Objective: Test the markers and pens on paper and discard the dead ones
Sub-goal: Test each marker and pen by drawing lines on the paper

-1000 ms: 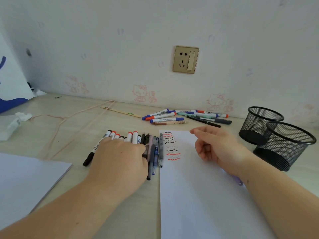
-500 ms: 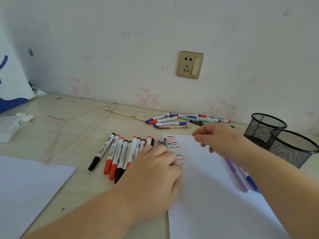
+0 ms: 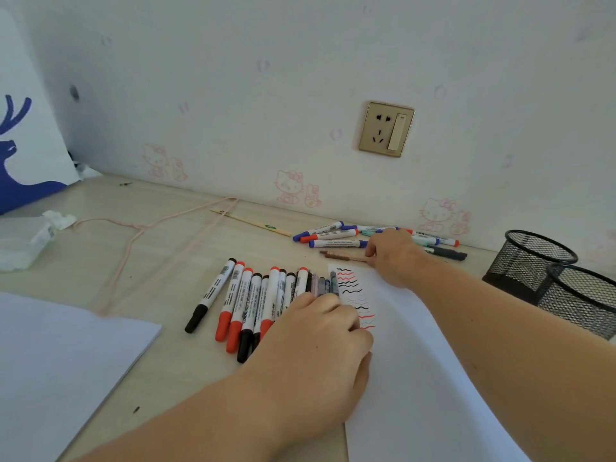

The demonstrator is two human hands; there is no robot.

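A white sheet of paper (image 3: 420, 378) with black and red test squiggles (image 3: 350, 285) lies in front of me. Left of it, several red- and black-capped markers (image 3: 253, 301) and thin pens lie in a row. My left hand (image 3: 320, 345) rests, fingers bent, on the thin pens and the paper's left edge. A second group of blue, red and green pens (image 3: 333, 235) lies by the wall. My right hand (image 3: 395, 256) reaches there and pinches the right end of a brown pen (image 3: 340, 256).
Two black mesh pen cups (image 3: 533, 261) (image 3: 586, 301) stand at the right. A stack of white paper (image 3: 50, 361) lies at the near left, a tissue pack (image 3: 23, 241) at the far left. A pink cord (image 3: 133, 228) and a wooden stick (image 3: 253, 223) lie near the wall.
My left hand slid right from the marker row onto the paper's left edge. My right hand moved from above the paper back to the pile by the wall and reached the brown pen.
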